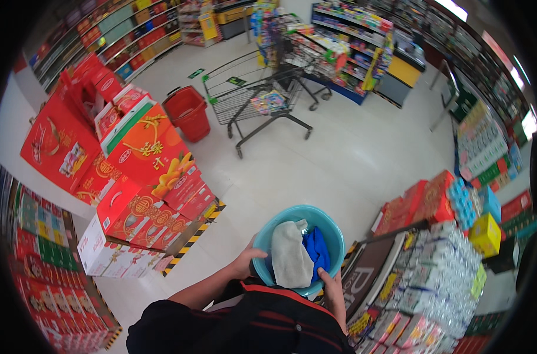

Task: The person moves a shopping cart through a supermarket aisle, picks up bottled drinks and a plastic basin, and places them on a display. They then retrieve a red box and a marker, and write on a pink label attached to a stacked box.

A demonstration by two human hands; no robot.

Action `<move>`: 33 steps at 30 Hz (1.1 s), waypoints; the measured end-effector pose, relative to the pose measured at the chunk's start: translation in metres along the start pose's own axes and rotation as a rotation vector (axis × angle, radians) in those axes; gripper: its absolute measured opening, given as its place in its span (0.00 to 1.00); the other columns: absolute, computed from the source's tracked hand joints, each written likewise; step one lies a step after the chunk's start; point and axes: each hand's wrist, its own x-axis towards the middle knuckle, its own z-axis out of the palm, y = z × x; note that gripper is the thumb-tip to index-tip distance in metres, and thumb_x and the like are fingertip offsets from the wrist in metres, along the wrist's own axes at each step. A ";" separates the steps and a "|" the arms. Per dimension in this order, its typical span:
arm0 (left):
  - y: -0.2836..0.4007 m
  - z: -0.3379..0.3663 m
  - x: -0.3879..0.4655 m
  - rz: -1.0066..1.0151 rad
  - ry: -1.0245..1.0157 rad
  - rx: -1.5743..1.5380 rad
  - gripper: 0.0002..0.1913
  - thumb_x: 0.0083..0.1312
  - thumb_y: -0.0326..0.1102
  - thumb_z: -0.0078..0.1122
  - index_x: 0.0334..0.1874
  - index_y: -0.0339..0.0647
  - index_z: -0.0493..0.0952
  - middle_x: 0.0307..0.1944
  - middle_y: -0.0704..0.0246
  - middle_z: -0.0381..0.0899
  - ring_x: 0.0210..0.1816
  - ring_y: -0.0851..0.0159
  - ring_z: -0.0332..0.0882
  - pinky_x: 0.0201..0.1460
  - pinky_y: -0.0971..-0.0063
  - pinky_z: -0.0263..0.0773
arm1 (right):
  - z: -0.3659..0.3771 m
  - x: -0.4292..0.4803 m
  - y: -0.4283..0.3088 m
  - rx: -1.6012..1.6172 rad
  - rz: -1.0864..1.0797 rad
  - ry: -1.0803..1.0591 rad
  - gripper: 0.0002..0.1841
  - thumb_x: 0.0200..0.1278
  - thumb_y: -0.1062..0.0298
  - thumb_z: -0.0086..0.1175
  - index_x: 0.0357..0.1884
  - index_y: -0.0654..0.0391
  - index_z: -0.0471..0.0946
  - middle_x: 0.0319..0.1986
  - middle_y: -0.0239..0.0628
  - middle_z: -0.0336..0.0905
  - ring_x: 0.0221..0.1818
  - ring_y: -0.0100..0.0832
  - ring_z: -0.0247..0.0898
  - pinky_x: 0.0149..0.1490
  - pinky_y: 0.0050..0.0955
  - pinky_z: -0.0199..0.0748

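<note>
A teal plastic basin (300, 212) is held close against my body, tilted so that its inside shows. My left hand (249, 257) grips its left side, with the thumb over the rim. On the near right side my right hand (331, 285) holds the rim, thumb inside and fingers hidden behind the wall. Inside the basin lie a light grey cloth (290, 254) and a crumpled bright blue cloth (317, 252), side by side. My right thumb rests at the lower edge of the blue cloth.
Stacked red gift boxes (149, 212) stand on the left, edged by black-and-yellow floor tape (193, 239). Ahead are a red shopping basket (188, 113) and a metal shopping cart (259, 95). Clear-wrapped packs (436, 265) fill a display on the right. A checkout counter (401, 71) stands farther back.
</note>
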 end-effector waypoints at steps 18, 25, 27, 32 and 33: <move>0.192 -0.101 0.244 -0.019 0.105 0.118 0.36 0.60 0.37 0.55 0.72 0.39 0.56 0.64 0.61 0.66 0.66 0.61 0.64 0.70 0.66 0.58 | 0.128 0.276 -0.092 0.028 -0.024 0.016 0.38 0.56 0.74 0.56 0.70 0.59 0.57 0.59 0.42 0.67 0.58 0.36 0.65 0.63 0.34 0.63; 0.225 -0.122 0.354 -0.012 0.270 0.095 0.30 0.66 0.43 0.56 0.67 0.38 0.63 0.58 0.62 0.75 0.57 0.62 0.75 0.61 0.65 0.69 | 0.133 0.416 -0.142 -0.009 0.038 -0.031 0.36 0.52 0.77 0.55 0.68 0.58 0.61 0.56 0.42 0.71 0.55 0.37 0.69 0.60 0.35 0.68; 0.256 -0.113 0.391 -0.061 0.289 0.157 0.31 0.70 0.48 0.52 0.70 0.37 0.61 0.64 0.60 0.70 0.63 0.60 0.71 0.65 0.63 0.66 | 0.139 0.464 -0.166 -0.013 0.023 -0.021 0.36 0.52 0.77 0.54 0.67 0.59 0.61 0.55 0.42 0.71 0.55 0.37 0.69 0.60 0.36 0.68; 0.351 -0.087 0.476 0.047 0.235 0.162 0.35 0.74 0.63 0.35 0.73 0.43 0.55 0.67 0.61 0.65 0.65 0.58 0.66 0.65 0.60 0.65 | 0.149 0.558 -0.235 0.118 0.007 -0.046 0.36 0.51 0.78 0.52 0.68 0.60 0.60 0.54 0.41 0.71 0.54 0.35 0.68 0.60 0.34 0.67; 0.370 -0.084 0.494 0.072 0.211 0.135 0.35 0.74 0.65 0.32 0.73 0.46 0.55 0.67 0.61 0.65 0.64 0.57 0.66 0.64 0.59 0.66 | 0.150 0.576 -0.248 0.155 0.007 -0.042 0.35 0.51 0.78 0.52 0.67 0.60 0.61 0.52 0.40 0.71 0.52 0.34 0.69 0.59 0.33 0.67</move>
